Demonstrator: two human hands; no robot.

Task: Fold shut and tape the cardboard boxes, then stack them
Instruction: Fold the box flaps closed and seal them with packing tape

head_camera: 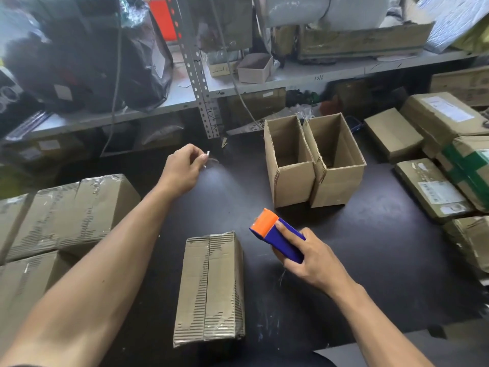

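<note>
Left grip (185,165): fingers curled, pinching what looks like the free end of a clear tape strip (209,161), held up over the far middle of the tabletop (370,260). Strip is faint and hard to trace.

Far left, near edge: taped boxes (66,213) already stacked together.

Centre near: sealed box (210,287), flaps folded shut, clear tape along the seam, lying flat on the tabletop between the two arms. Neither hand touches it.

Right grip (309,258): clamped round the blue body of a tape dispenser (275,234), orange head pointing far-left, just right of the sealed box.

Far right of centre: two open boxes (315,160) standing upright side by side, touching, tops open.

Right edge: assorted sealed parcels (434,189).

Judgement: corrugated card, likely light and fairly stiff; walls of the open boxes would flex if squeezed. Taped faces may be slick. Best hold for the sealed box is both long sides, palms flat. Loose tape will stick to itself if slack.
</note>
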